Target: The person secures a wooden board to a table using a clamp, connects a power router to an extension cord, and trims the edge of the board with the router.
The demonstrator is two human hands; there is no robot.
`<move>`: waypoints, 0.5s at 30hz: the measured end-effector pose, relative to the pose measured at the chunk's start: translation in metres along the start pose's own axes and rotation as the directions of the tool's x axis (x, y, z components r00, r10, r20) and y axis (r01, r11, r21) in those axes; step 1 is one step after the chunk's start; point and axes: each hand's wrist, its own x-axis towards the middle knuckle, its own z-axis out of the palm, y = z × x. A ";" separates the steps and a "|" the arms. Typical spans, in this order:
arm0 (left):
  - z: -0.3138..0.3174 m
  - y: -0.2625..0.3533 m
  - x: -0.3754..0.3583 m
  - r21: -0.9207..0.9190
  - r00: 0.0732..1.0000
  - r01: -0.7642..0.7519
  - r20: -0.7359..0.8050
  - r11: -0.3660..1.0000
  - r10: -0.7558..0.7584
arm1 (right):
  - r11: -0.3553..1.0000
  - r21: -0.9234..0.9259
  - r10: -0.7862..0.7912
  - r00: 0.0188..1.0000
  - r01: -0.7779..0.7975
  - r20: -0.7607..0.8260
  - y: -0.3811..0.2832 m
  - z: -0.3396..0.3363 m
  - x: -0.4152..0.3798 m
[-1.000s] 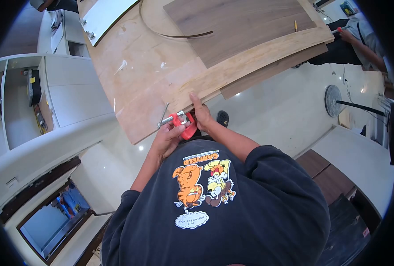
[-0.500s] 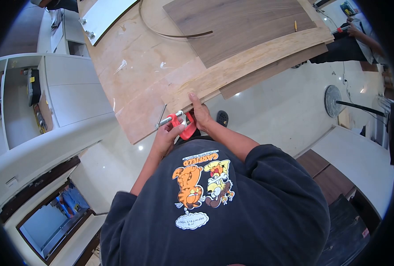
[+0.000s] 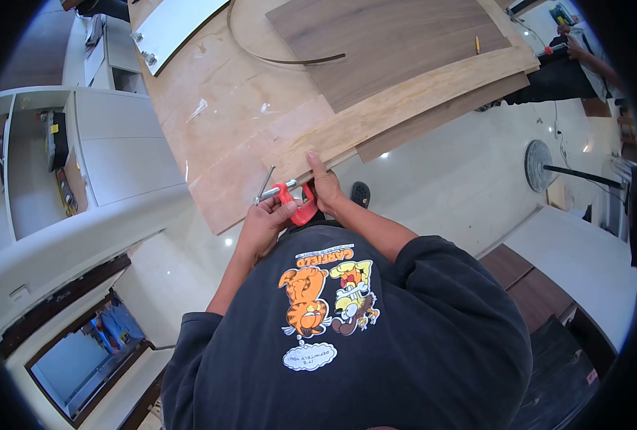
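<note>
My left hand [image 3: 262, 223] is closed around a red G-clamp [image 3: 305, 212] at the near edge of the worktable. The clamp's steel screw and sliding bar [image 3: 265, 185] point up and to the left. My right hand [image 3: 326, 190] grips the end of a long pale wooden board [image 3: 404, 100], thumb on its top face, with the other fingers largely hidden beneath. The clamp's frame lies against that hand. Whether the jaws touch the board cannot be made out. Under the pale board, a brown wood-grain panel [image 3: 444, 118] juts out towards me.
A large brown panel [image 3: 383, 46], a pencil [image 3: 477, 44], a curved dark strip [image 3: 290, 61] and a white door with hinges [image 3: 179, 25] lie on the worktable [image 3: 225, 143]. Another person [image 3: 573, 68] stands at right. A round-based stand [image 3: 538, 165] is on the floor.
The clamp's sliding bar has shifted slightly up and to the right. Both hands keep nearly the same places, and the view has moved a little.
</note>
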 end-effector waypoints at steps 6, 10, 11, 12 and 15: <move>0.002 -0.003 0.002 -0.117 0.997 -0.069 0.039 0.991 0.074 | 0.989 -0.107 0.105 0.994 -0.106 -0.017 -0.007 0.000 -0.007; 0.003 -0.002 0.001 0.080 0.992 -0.111 0.065 0.991 0.106 | 0.975 -0.136 0.172 0.985 -0.174 -0.025 -0.012 0.003 -0.011; 0.004 -0.001 0.001 0.137 0.991 -0.127 0.067 0.982 0.118 | 0.983 -0.123 0.137 0.991 -0.135 0.002 -0.011 0.003 -0.010; 0.004 -0.002 0.000 0.127 0.991 -0.126 0.061 0.984 0.119 | 0.980 -0.135 0.147 0.989 -0.145 0.003 -0.009 0.001 -0.008; 0.002 -0.004 -0.001 0.119 0.992 -0.122 0.050 0.985 0.117 | 0.969 -0.177 0.169 0.985 -0.170 -0.021 -0.009 -0.003 -0.005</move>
